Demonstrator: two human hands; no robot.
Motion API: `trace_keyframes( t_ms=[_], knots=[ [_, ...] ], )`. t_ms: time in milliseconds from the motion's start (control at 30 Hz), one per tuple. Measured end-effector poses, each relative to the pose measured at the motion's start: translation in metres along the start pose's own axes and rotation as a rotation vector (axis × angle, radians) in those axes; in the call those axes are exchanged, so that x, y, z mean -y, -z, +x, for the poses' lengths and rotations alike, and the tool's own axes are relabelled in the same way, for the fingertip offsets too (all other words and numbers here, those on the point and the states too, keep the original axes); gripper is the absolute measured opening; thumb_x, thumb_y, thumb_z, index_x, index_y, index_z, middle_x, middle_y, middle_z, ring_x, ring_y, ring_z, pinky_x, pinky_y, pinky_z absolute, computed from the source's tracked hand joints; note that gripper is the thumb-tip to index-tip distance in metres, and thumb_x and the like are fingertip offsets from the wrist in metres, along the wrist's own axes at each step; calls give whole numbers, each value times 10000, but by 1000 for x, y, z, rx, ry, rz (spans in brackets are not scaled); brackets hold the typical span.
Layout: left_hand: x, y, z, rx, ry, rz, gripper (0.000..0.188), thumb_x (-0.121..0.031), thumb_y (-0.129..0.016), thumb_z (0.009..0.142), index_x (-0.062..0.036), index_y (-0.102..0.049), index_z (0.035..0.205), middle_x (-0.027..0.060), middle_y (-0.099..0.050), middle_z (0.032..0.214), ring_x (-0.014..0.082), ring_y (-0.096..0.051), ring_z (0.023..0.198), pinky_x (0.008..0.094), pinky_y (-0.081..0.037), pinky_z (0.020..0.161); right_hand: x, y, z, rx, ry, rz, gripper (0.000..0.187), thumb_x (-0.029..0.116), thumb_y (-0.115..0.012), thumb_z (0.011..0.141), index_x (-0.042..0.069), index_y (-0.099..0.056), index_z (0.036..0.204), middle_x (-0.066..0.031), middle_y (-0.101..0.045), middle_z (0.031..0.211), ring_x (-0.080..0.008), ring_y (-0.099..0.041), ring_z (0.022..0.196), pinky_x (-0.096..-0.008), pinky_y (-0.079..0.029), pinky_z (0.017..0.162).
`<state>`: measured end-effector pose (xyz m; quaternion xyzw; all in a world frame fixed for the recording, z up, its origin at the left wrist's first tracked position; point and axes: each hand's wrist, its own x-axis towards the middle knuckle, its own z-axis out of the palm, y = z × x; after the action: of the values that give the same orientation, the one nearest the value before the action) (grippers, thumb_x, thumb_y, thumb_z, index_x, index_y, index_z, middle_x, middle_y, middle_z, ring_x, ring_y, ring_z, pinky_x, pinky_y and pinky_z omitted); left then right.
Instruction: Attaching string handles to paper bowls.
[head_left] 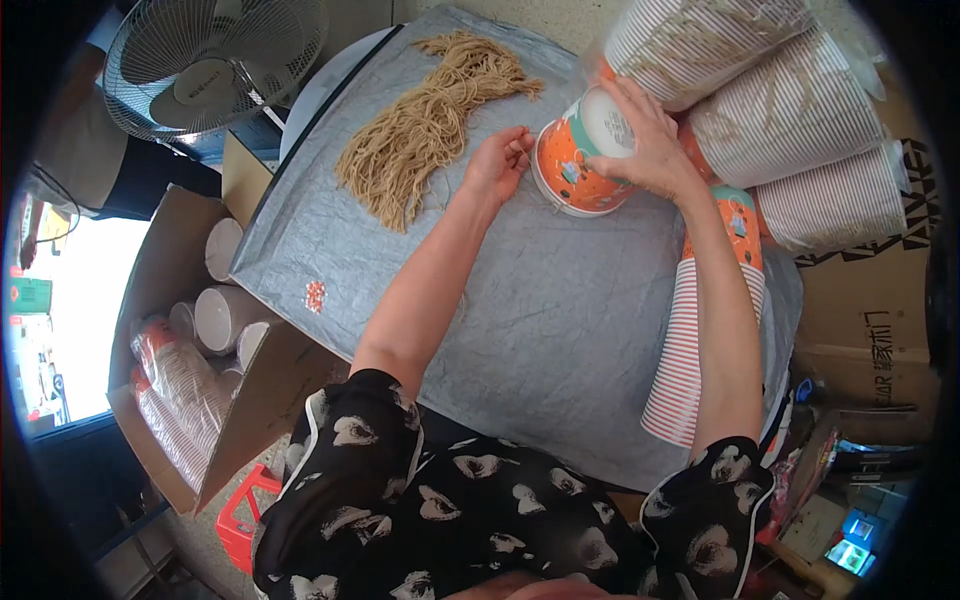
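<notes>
Cup (562,160) stands inverted: orange printed sides, green band, white base uppermost.

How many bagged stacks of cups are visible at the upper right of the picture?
3: the top stack, the middle stack below it, and the lowest stack. Others may be hidden behind.

Head-worn fisheye view; looks down; close over the table (560,330).

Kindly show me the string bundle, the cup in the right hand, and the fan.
String bundle (430,122): head view, middle of the strands.
Cup (566,162): head view, orange printed side.
Fan (205,82): head view, central hub.
</notes>
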<state>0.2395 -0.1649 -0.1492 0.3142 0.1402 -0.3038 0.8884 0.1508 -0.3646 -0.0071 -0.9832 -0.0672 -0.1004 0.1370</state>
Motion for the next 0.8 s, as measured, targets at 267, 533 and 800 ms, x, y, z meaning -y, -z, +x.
trace_keyframes(
  t_ms=[267,533,800],
  knots=[
    [-1,6,29,201,232,-105,301,-172,-565,1016,70,-562,1195,-10,-553,655,80,-564,565,142,-427,406,2,1,-1,-15,-13,18,1047,350,-822,627,154,-381,1556,-135,-349,1596,-343,-308,1487,-491,-247,1206],
    [-8,-13,39,98,46,-214,178,-47,-553,998,66,-553,1135,138,-678,972,91,-623,637,145,-501,470,3,5,-7,-12,-24,34,1054,330,-825,628,158,-373,1565,-135,-332,1613,-333,-291,1503,-486,-243,1212],
    [-27,-19,35,248,15,44,306,-97,-619,971,40,-585,1243,120,-666,1095,143,-670,808,175,-518,548,3,-1,-5,-2,-1,34,1034,335,-824,626,165,-400,1554,-136,-339,1607,-325,-301,1498,-477,-236,1214]
  ],
)
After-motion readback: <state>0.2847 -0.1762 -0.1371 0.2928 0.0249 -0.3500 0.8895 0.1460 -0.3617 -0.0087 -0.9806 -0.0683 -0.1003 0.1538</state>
